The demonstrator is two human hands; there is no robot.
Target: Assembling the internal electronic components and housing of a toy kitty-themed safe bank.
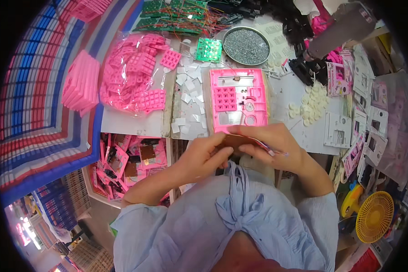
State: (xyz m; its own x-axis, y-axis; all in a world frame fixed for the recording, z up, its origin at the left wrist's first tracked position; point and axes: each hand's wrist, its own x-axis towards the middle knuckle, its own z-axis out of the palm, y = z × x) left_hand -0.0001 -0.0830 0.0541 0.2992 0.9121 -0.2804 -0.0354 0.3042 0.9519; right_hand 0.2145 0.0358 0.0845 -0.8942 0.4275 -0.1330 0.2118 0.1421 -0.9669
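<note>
Close to my body, a brown circuit board (234,141) is held between my two hands. My left hand (206,152) grips its left side with thumb and fingers. My right hand (276,141) has its fingers closed round the right side, where thin coloured wires (266,148) come out. Just beyond the hands, a pink plastic casing (259,97) lies face down on the table, its inside showing. Seated in it are a pink keypad piece (225,99), a clear window strip and small round parts. My fingers cover its near edge.
A round tray (245,45) of small screws stands behind the casing, beside a green circuit board (208,49). To the left are a bag of pink keypads (133,77) and white squares (186,97). White discs (315,102) and a powered screwdriver (340,31) are at right.
</note>
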